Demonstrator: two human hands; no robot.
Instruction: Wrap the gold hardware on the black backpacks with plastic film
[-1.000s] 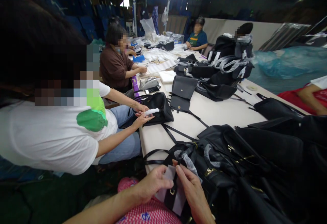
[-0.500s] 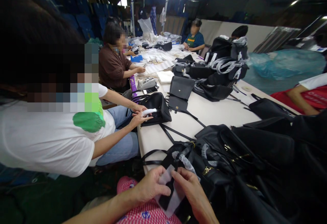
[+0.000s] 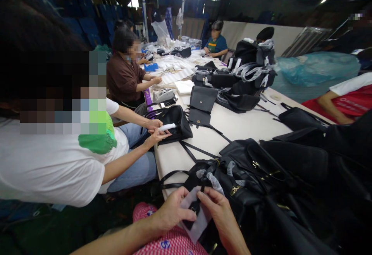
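Observation:
Low in the view, a thin translucent white wrapping sheet (image 3: 200, 224) is stretched between my two hands. On it lies a black strap end (image 3: 194, 207) with a small buckle-like part. My left hand (image 3: 173, 212) grips the sheet's left edge, its thumb lying over the strap end. My right hand (image 3: 216, 208) pinches the sheet's upper right edge between thumb and fingers, beside the strap. Just beyond my hands is a black bag (image 3: 200, 169), its handle partly wrapped in clear film (image 3: 213, 181). The strap's join to the bag is hidden.
More black bags (image 3: 255, 162) with gold hardware crowd the right side. Left of me, a co-worker's hands (image 3: 158, 131) hold a white-wrapped piece by a black bag (image 3: 181, 123). Across the white table (image 3: 235, 125) stands a bag pile (image 3: 244, 73). Other people sit around it.
The sheet is spread flatter, and more of the black strap end shows on it. My right fingers have shifted slightly up and right. The whole view has moved a little.

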